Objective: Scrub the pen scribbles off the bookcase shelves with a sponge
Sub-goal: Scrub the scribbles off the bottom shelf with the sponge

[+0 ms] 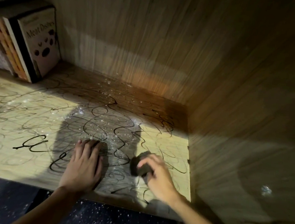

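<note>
A light wooden bookcase shelf (169, 143) fills the view, covered in looping black pen scribbles (93, 123) and specks of white powder. My right hand (157, 178) grips a dark sponge (140, 165) and presses it onto the shelf near the front right. My left hand (84, 165) lies flat on the shelf to the sponge's left, fingers straight, palm down over some scribbles. A thick dark scribble (33, 143) sits further left.
Several books (25, 44) stand upright at the shelf's back left corner. The back panel (140, 40) and right side wall (248, 119) enclose the shelf. Below the front edge lies a dark speckled floor (99, 217).
</note>
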A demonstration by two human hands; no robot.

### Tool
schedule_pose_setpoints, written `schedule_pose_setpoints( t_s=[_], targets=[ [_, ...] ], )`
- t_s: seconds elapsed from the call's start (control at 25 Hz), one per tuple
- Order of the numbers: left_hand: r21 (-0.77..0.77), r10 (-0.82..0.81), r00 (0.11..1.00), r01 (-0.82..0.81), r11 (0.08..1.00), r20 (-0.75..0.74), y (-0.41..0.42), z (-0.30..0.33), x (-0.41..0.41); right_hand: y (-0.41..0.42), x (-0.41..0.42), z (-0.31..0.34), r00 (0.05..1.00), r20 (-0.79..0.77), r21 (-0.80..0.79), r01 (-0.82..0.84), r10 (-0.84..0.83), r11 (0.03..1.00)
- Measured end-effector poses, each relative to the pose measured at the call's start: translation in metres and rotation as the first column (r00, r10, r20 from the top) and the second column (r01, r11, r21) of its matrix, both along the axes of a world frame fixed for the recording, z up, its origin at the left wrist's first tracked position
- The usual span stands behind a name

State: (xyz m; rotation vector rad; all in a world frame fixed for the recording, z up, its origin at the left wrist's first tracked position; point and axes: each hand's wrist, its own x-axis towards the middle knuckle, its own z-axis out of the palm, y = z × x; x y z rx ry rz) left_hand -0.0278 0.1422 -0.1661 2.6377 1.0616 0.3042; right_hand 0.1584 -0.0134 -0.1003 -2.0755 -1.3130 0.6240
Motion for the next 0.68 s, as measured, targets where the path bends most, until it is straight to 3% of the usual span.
schedule_pose_setpoints(
  t_s=[0.04, 0.12, 0.24, 0.32, 0.44, 0.56, 0.6, 0.68],
  targets=[
    [0.0, 0.002, 1.0, -0.002, 1.0, -0.005, 0.0, 0.0, 0.0, 0.004, 0.014, -0.001, 0.981, -0.073, 0.04, 0.185, -0.182, 0.982],
    [0.004, 0.0, 1.0, 0.0, 1.0, 0.002, -0.001, 0.002, 0.001, 0.015, 0.044, -0.007, 0.896, 0.095, 0.067, 0.43, -0.435, 0.9],
    [0.009, 0.006, 1.0, -0.006, 1.0, 0.02, -0.002, 0.005, 0.002, 0.025, 0.054, -0.026, 0.819, 0.428, -0.106, 0.464, -0.381, 0.879],
    [0.008, 0.012, 1.0, -0.012, 1.0, 0.018, -0.002, 0.006, 0.002, 0.021, 0.032, -0.033, 0.838, 0.476, -0.092, 0.349, -0.267, 0.932],
    [0.012, 0.017, 1.0, -0.017, 1.0, -0.006, -0.002, 0.006, 0.001, -0.004, -0.013, -0.03, 0.913, 0.407, -0.098, 0.044, 0.0, 0.994],
    [0.015, 0.015, 1.0, -0.015, 1.0, -0.014, -0.004, 0.007, 0.001, -0.035, -0.037, -0.021, 0.985, 0.094, -0.018, -0.142, 0.143, 0.99],
    [0.01, 0.015, 1.0, -0.015, 1.0, -0.014, -0.004, 0.007, 0.001, -0.04, -0.036, -0.019, 0.991, 0.014, 0.027, -0.132, 0.132, 0.991],
    [-0.005, 0.012, 1.0, -0.012, 1.0, -0.025, -0.003, 0.007, 0.001, -0.038, -0.019, -0.018, 0.998, -0.044, 0.091, 0.051, -0.047, 0.994]
  ],
)
